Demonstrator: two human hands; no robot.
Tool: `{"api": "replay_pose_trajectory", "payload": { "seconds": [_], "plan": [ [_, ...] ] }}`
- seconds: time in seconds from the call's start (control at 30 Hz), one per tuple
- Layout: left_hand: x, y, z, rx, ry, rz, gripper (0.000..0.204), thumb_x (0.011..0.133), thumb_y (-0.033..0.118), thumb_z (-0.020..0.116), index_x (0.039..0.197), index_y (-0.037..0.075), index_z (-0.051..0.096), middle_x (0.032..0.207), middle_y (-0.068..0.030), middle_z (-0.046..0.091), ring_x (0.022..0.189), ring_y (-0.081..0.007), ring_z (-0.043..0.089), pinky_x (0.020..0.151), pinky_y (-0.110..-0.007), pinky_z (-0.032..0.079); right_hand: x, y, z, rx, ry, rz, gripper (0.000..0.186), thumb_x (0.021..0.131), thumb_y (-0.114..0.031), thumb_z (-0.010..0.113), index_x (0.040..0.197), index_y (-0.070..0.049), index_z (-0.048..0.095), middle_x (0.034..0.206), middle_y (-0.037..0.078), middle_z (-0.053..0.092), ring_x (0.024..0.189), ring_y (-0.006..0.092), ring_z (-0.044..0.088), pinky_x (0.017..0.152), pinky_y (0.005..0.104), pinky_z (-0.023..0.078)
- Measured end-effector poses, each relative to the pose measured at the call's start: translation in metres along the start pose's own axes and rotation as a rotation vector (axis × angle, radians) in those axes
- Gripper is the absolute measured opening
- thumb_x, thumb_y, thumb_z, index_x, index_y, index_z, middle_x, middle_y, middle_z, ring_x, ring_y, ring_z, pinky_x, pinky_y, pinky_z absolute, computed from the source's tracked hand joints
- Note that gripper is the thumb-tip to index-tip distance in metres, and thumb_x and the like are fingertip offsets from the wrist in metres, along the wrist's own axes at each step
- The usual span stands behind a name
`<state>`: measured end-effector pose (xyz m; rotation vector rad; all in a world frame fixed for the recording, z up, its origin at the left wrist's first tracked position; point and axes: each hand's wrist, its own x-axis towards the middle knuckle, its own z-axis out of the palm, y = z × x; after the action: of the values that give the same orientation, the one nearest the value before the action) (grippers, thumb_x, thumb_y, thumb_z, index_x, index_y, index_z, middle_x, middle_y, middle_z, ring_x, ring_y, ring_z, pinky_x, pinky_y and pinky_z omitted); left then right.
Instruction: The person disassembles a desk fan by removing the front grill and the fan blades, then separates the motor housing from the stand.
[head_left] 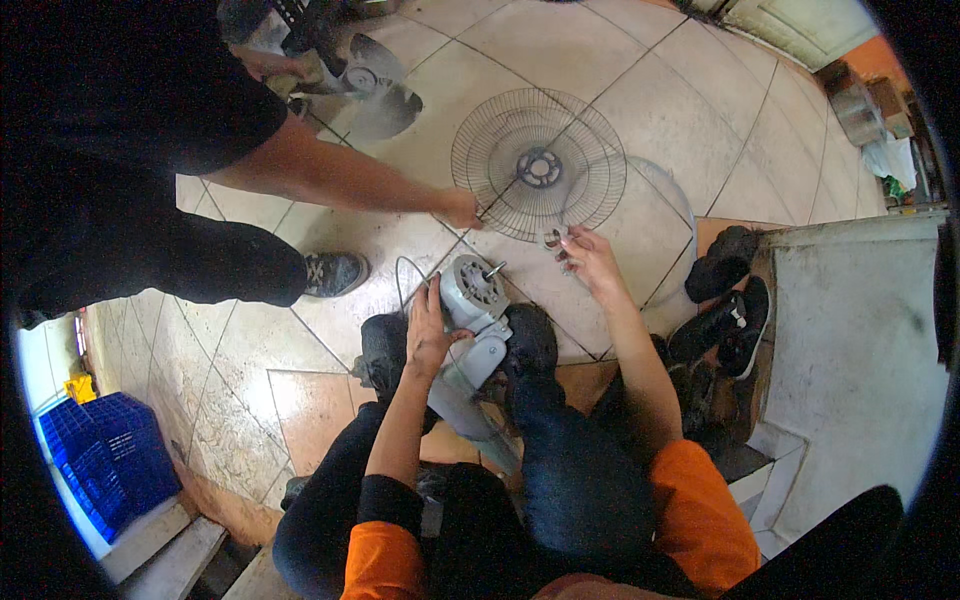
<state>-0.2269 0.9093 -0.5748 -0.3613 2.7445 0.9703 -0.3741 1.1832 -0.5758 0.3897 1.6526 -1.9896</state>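
Observation:
A grey fan motor head (472, 288) with a bare metal shaft tops a pale grey fan stand (468, 425) that leans up between my knees. My left hand (428, 335) grips the motor's left side, the thumb reaching across below it. Out to the right, my right hand (592, 262) is raised with its fingers closed on small shiny metal parts (556, 243), too small to name. Just beyond it lies a round wire fan grille (540, 125) on the tiles. Another person's hand (460, 208) reaches to the grille's near left rim.
The other person's shoe (333, 273) rests on the tiled floor to my left. A fan blade (385, 95) stands far left. Several dark shoes (742, 325) sit on the right beside a white-topped ledge (850, 350). At lower left is a blue plastic crate (105, 460).

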Motion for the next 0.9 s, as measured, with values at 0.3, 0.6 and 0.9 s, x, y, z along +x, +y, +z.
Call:
{"api": "replay_pose_trajectory", "payload": {
  "seconds": [0.3,0.6,0.9],
  "plan": [
    [-0.024,-0.008,0.002,-0.050,0.109,-0.024,0.103,0.066,0.019,0.085,0.149,0.011,0.025,0.143,-0.0218,0.036,0.132,-0.0393,0.037,0.109,-0.043,0.034,-0.033,0.090,-0.050,-1.141,-0.064,-0.074,0.025,0.073,-0.013,0.078,0.090,0.002,0.068,0.089,0.012,0.071,0.077,0.0192,0.067,0.072,0.0346,0.052],
    [-0.029,-0.038,0.003,-0.536,0.504,-0.294,0.057,0.081,-0.003,0.063,0.136,0.010,0.049,0.093,-0.0103,0.063,0.086,-0.0217,0.063,0.080,-0.034,0.051,-0.048,0.108,-0.052,-0.643,0.248,-0.257,0.029,0.071,-0.009,0.078,0.098,-0.007,0.070,0.094,0.009,0.068,0.084,0.0237,0.064,0.072,0.0361,0.052],
    [-0.006,-0.072,-0.014,-0.557,0.496,-0.369,0.078,0.077,-0.008,0.063,0.145,0.012,0.032,0.096,-0.0102,0.068,0.075,-0.0140,0.061,0.069,-0.028,0.050,-0.039,0.006,-0.006,-1.050,0.396,-1.133,0.025,0.065,-0.002,0.075,0.086,-0.011,0.069,0.096,0.006,0.056,0.092,0.0268,0.054,0.080,0.0382,0.046]
  ]
}}
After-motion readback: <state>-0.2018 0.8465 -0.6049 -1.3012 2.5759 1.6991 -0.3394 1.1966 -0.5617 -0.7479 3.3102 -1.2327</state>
